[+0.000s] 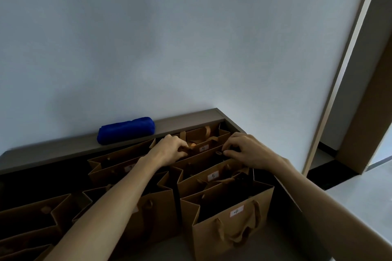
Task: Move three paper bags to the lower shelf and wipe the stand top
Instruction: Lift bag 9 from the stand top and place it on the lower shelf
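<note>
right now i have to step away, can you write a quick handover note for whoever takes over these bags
Left hand: grips the top edge of the bag labelled 9, at a handle.
Right hand: pinches the same bag's top edge on the other side.
Things: bag 5 and another labelled bag stand nearer; more brown bags to the left. Folded blue cloth lies on the stand top by the wall.
Done: cannot tell whether any bag is moved.
Left: lift bag 9 out, shelve the bags, wipe the top.
</note>
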A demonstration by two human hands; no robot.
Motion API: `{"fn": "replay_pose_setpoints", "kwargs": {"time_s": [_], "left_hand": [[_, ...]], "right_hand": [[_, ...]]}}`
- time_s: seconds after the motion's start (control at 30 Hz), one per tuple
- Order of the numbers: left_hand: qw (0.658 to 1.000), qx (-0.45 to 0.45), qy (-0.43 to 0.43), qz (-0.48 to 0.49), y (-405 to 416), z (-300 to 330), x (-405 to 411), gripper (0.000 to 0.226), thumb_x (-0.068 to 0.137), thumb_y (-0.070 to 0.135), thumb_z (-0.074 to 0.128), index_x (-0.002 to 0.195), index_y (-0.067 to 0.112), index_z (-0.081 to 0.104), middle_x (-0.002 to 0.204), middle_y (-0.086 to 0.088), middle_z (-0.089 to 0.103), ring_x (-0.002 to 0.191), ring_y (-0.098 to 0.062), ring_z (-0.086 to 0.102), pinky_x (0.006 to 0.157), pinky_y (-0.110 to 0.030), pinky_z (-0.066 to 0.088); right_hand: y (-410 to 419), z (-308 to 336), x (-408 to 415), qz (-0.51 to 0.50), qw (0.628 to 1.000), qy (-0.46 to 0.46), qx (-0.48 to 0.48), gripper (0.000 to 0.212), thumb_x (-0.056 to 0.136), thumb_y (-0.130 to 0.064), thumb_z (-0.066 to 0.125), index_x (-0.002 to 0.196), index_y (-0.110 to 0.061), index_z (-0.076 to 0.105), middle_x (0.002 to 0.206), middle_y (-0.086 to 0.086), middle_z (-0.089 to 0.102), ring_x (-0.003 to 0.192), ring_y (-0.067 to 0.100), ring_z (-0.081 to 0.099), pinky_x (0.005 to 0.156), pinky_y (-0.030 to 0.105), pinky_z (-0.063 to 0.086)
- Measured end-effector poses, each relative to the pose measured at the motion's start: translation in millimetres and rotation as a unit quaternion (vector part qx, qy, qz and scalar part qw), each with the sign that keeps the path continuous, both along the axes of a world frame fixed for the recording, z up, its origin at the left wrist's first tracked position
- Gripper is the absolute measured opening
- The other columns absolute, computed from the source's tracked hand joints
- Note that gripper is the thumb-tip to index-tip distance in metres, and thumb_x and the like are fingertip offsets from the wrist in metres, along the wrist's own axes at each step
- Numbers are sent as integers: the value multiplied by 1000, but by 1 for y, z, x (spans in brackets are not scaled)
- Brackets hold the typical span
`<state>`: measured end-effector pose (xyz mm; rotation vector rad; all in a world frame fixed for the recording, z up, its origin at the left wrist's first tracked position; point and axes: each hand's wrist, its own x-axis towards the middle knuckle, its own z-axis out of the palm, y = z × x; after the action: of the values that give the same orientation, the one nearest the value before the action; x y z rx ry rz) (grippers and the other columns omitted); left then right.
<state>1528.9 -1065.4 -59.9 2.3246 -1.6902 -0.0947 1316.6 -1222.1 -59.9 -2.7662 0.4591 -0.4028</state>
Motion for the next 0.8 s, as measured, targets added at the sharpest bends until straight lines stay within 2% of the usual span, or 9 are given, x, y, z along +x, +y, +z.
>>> {"fn": "replay_pose_setpoints", "kwargs": {"time_s": [0.17,0.23,0.33,0.4,0.5,0.6,0.73,0.8], "left_hand": [[999,2,4,-45,10,3,-5,27,90,17,63,116,20,68,114,4,69,99,-5,64,88,-24,52],[999,-6,2,-54,13,3,-5,26,91,18,63,116,21,68,111,4,70,97,-4,64,87,-24,52],[998,-33,1,-46,19,3,-3,24,91,20,62,114,22,69,108,5,71,93,-3,64,84,-21,51],[998,-57,7,-30,23,3,1,24,91,21,63,114,22,69,110,5,71,95,-4,64,89,-26,52],[994,-103,7,-19,33,7,6,24,91,20,63,114,22,69,109,4,72,94,-3,65,90,-25,52],[985,-169,6,-21,46,15,6,25,91,21,63,115,20,69,102,5,73,78,3,64,77,-14,52],[968,-252,16,-12,61,32,7,27,88,21,67,115,16,70,103,4,73,88,-1,68,79,-12,54],[957,-287,24,-16,68,42,8,28,87,19,68,115,15,70,106,3,73,90,0,67,80,-12,54]], "right_hand": [[-2,-2,0,1,1000,-10,12,16,96,-30,60,105,-23,70,111,-10,55,96,3,55,83,21,49],[0,-2,2,5,1000,-11,12,16,96,-30,60,106,-23,71,111,-8,55,96,3,55,82,19,47],[1,-4,5,-2,1000,-14,15,17,96,-30,60,106,-22,71,111,-7,56,98,6,55,82,18,45],[1,-5,6,-9,1000,-25,12,17,96,-31,60,107,-24,70,113,-8,56,101,8,55,84,20,46],[1,-2,5,-31,996,-80,20,17,95,-32,61,111,-26,64,113,-9,54,101,8,55,79,17,45],[1,4,7,-58,984,-151,70,38,89,-35,69,122,-25,53,114,-8,53,99,9,55,72,12,41],[-1,13,15,-95,966,-201,134,56,78,-43,78,118,-26,43,115,-5,53,102,14,57,74,20,47],[-3,19,19,-83,962,-196,169,72,74,-44,82,128,-27,38,125,-3,50,111,16,54,77,21,47]]}}
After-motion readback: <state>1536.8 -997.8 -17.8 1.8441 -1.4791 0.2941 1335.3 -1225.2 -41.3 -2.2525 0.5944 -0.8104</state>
